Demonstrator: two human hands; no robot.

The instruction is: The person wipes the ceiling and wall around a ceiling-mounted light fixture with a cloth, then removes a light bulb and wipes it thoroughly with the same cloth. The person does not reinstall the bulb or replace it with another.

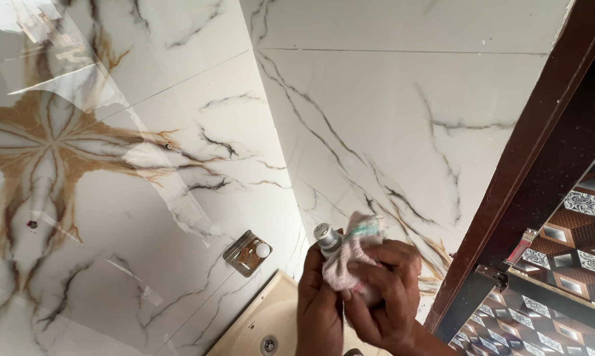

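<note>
Fingers [383,264] of both hands wrapped around cloth [350,247], chrome fitting [326,237] protruding above

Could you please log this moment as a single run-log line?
left hand: holds small metal fitting | right hand: presses cloth around it | below: beige basin

Single view only, worn on the head, tilted sharply so the room leans. Faces a corner of white marble-veined wall tiles [390,99], close up. Landmark: the cream basin [258,329], cut by the bottom edge, seen from above and near. Just above and left of the basin, a metal wall fitting [247,252]. Right of the basin, very near the lens, both hands at the bottom edge. Further right of the basin, a dark brown door frame [535,132] running diagonally, patterned tiles [574,244] beyond. No second view to share anything with.
</note>
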